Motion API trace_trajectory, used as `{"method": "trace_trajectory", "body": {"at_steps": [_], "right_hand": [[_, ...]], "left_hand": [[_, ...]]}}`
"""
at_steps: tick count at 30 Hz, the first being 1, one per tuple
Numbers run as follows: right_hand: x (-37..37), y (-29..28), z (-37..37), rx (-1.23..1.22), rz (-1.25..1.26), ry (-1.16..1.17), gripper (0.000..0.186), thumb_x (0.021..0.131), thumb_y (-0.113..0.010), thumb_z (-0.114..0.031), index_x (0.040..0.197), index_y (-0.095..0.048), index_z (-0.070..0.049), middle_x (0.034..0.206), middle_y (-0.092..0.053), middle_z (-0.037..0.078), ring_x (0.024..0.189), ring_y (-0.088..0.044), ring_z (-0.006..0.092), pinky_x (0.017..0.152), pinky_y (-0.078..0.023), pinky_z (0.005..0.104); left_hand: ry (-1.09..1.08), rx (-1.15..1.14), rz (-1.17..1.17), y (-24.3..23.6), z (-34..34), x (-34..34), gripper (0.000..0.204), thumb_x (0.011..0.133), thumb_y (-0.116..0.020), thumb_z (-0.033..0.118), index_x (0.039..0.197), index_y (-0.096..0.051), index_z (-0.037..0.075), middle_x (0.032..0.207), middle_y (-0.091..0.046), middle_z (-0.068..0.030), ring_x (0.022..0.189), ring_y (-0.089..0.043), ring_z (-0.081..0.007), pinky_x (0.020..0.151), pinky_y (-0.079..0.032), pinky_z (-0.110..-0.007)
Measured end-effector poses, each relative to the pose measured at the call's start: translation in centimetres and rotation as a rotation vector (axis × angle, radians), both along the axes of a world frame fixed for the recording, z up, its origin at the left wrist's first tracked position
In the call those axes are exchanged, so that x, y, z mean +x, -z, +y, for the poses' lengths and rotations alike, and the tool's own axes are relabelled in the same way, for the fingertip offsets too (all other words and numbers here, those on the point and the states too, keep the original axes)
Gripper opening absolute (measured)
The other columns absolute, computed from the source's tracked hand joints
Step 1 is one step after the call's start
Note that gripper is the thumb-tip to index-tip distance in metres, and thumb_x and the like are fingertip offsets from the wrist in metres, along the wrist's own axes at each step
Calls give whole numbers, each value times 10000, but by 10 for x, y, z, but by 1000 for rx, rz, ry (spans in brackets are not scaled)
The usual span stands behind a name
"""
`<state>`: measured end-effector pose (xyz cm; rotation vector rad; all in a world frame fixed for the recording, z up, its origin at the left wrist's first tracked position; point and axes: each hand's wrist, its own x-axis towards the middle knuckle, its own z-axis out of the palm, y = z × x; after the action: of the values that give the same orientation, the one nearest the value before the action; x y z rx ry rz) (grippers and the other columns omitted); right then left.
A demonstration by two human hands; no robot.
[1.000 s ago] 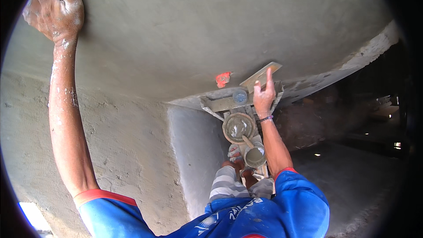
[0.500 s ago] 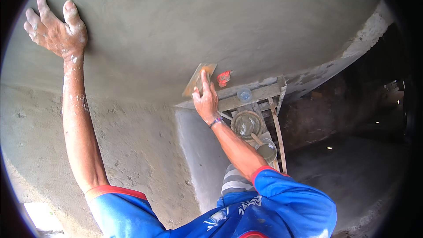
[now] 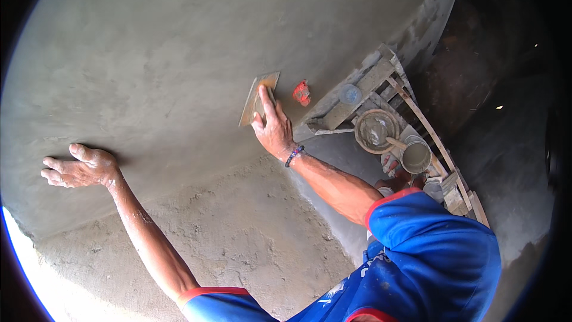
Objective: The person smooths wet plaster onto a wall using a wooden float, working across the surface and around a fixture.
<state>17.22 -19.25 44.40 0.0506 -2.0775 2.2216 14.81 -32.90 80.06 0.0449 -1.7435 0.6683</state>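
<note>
My right hand (image 3: 277, 134) grips a flat plastering trowel (image 3: 249, 107) with a thin rectangular blade. The blade lies against the smooth grey plastered wall (image 3: 179, 36), with my index finger stretched along its back. Just right of the trowel, a small red piece (image 3: 302, 93), smeared with plaster, sits in the wall. Over at the left, my left hand (image 3: 86, 168) is empty, its fingers apart, touching or nearly touching the same wall. Pale plaster marks that hand and forearm.
Below runs a rougher plastered wall (image 3: 232, 220). At right is a wooden plank scaffold (image 3: 434, 128). On it are a basin of mortar (image 3: 376, 131), a bucket of grey mix (image 3: 416, 158), a wooden handle (image 3: 396, 143) between them and a clear bluish container (image 3: 350, 94).
My left hand has come down the wall toward the corner with the rougher wall. The view has turned, tilting the scaffold. The trowel stays near the red piece, slightly farther from it.
</note>
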Motion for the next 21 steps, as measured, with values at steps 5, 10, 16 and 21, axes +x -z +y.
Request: {"method": "trace_trajectory", "body": {"at_steps": [5,10,16,21], "right_hand": [[16,15,35,-38,-4,-159,769,813,-668,-41,1525,-391,-130,1272,-585,255,1095,-624,427,913,-535,474],[-71,-39,84,-187,-4,67,702,850,-635,-45,1504,-382,-19,1395,-545,264,1244,-564,411,1023,-482,414],[3,-27,-9,-133,-2,-48,776,842,-657,-53,1545,-330,-82,1357,-539,257,1184,-579,447,982,-507,467],[45,14,7,-132,95,-80,750,844,-649,-100,1540,-372,-144,1232,-594,233,1031,-638,424,860,-549,477]], "left_hand": [[-33,-10,4,-4,-15,6,1009,920,-277,808,1529,-341,6,1586,-215,-328,1477,-159,-498,1172,-165,-631],[-35,7,0,0,-15,7,1023,913,-270,820,1534,-326,9,1589,-201,-328,1477,-154,-500,1169,-166,-638],[-16,13,-5,1,-5,-2,1031,914,-263,819,1534,-314,-4,1584,-201,-335,1483,-145,-491,1174,-163,-632],[-25,-22,-19,-5,-17,4,1008,927,-276,797,1539,-302,-4,1579,-205,-341,1485,-138,-488,1181,-138,-627]]}}
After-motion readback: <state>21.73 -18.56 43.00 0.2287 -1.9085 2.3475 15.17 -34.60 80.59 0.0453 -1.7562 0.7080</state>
